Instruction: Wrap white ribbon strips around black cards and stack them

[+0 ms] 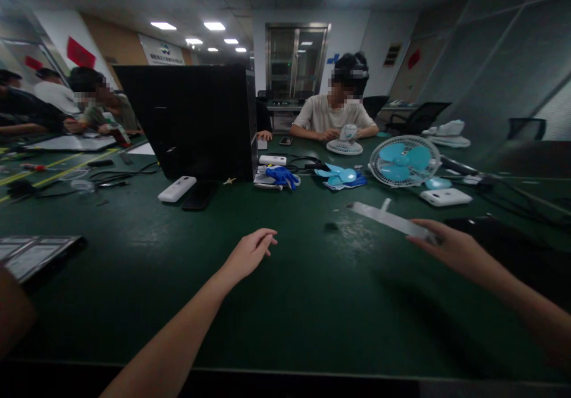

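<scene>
- Above the green table [285, 303], the right hand [450, 249] is pinching one end of a flat grey-white strip [388, 218]; it is blurred, probably light and stiff, best gripped mid-length.
- The left hand [247, 255] is hovering empty, fingers loosely together.
- Beyond, a blue desk fan [404, 161] and a black monitor [191, 121] are standing in the lit office.

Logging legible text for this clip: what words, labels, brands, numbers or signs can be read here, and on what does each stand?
None can be read.
White banner on the far wall: a logo and a line of print, too blurred.
Red wall signs: no legible characters.
Blue cross mark beside the glass door: a symbol, no words.
Flat white piece in the right hand: motion-blurred, nothing legible.
</scene>
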Action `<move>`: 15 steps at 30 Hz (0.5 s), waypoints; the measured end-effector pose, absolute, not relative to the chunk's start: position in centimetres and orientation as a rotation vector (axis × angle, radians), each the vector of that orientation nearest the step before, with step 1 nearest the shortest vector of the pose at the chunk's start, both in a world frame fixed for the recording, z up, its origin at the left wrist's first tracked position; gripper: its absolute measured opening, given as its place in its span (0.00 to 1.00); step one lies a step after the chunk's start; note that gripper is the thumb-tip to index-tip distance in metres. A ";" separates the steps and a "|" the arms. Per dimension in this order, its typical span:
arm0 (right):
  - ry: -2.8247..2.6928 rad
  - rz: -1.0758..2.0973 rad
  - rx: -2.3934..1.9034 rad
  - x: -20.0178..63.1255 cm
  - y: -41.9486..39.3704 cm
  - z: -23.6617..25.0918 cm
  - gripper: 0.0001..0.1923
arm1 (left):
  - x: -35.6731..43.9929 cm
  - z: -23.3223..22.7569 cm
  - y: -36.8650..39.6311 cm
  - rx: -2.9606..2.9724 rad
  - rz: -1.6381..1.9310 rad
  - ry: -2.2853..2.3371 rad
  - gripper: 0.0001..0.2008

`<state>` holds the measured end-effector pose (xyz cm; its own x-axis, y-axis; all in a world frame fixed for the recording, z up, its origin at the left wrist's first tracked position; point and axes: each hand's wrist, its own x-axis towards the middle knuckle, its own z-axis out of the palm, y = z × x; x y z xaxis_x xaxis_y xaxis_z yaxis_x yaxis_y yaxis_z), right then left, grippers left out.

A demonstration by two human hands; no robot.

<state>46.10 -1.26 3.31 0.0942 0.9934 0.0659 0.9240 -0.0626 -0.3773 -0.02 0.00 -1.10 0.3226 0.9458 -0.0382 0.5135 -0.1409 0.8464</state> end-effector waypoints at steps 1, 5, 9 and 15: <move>-1.991 0.348 -1.944 43.4 -1.9 3.6 0.35 | 0.0 -1.3 0.1 1.719 0.711 1.258 0.22; -2.299 0.565 -1.663 35.3 -5.1 3.7 0.29 | 0.0 -1.4 0.1 1.466 0.733 1.041 0.23; -2.473 0.650 -1.559 31.4 -7.4 3.3 0.26 | 0.0 -0.5 -0.6 1.448 0.410 0.884 0.21; -2.509 0.377 -1.723 39.2 -3.2 0.9 0.30 | 0.0 0.5 -1.0 1.550 0.354 0.893 0.19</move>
<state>39.23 -3.15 0.91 -0.3668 0.9271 -0.0771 0.9088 0.3393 -0.2428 -0.01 -0.98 0.45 0.6532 0.7082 -0.2678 0.3325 0.0495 0.9418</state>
